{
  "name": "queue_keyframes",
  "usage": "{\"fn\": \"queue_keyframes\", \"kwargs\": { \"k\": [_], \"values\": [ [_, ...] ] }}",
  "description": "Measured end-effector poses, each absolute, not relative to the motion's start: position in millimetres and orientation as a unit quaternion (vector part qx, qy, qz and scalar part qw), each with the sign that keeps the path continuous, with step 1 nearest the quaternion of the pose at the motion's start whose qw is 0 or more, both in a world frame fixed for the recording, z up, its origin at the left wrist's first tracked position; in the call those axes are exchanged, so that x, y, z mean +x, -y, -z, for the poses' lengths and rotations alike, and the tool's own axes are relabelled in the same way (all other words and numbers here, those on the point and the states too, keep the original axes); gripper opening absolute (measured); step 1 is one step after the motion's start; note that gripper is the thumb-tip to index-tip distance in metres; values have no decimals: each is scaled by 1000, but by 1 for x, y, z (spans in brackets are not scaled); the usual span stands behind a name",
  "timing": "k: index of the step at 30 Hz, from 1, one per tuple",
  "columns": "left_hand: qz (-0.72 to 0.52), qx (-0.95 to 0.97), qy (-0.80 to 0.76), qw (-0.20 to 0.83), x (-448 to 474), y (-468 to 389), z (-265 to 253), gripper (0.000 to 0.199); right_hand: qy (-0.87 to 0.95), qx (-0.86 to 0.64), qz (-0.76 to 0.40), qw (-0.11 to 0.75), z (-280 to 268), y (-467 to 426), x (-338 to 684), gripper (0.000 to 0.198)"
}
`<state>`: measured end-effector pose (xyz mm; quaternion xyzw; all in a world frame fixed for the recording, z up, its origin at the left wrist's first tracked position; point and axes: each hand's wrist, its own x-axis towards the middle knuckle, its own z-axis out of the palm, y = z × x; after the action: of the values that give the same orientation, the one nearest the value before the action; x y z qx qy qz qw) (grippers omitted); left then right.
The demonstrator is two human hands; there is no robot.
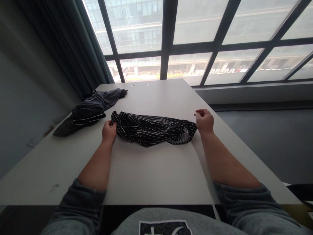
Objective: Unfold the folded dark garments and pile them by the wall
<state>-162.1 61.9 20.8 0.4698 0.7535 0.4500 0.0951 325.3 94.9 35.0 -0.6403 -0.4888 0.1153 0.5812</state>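
A black garment with thin white stripes (151,129) is bunched lengthwise across the table in front of me. Its folds hide what kind of clothing it is, and a greyish inner side shows near its right end. My left hand (109,131) is closed, pinching the garment's left end between thumb and fingers. At the opposite end, my right hand (204,120) is also closed, with the fabric's right edge running up against it. The fingertips there are partly turned away, and the cloth between them is hard to see.
Dark grey clothing with white piping (91,109) lies heaped at the table's left side. Two small round white pieces (146,85) sit near the far edge of the white table (156,176). Beyond are a dark-framed window and a dark curtain (66,39).
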Motion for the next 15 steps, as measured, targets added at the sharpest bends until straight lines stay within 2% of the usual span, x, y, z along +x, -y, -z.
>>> {"fn": "queue_keyframes", "kwargs": {
  "k": [3, 6, 9, 12, 15],
  "values": [
    [-452, 469, -754, 88, -159, -60, -23, 26, 653, -586, -111, 467, -44, -76, 301, 21],
    [-456, 506, -731, 32, -154, -53, -30, 34, 812, -469, -183, 294, -43, -61, 276, 27],
    [-391, 637, -664, 13, -144, -42, -41, 26, 872, -403, -222, 166, -34, -56, 267, 45],
    [-237, 746, -610, 123, -133, -33, -48, 37, 866, -436, -196, 148, -23, -63, 276, 57],
    [-122, 764, -619, 138, -128, -29, -50, 41, 842, -495, -144, 160, -15, -75, 292, 59]
  ]
}}
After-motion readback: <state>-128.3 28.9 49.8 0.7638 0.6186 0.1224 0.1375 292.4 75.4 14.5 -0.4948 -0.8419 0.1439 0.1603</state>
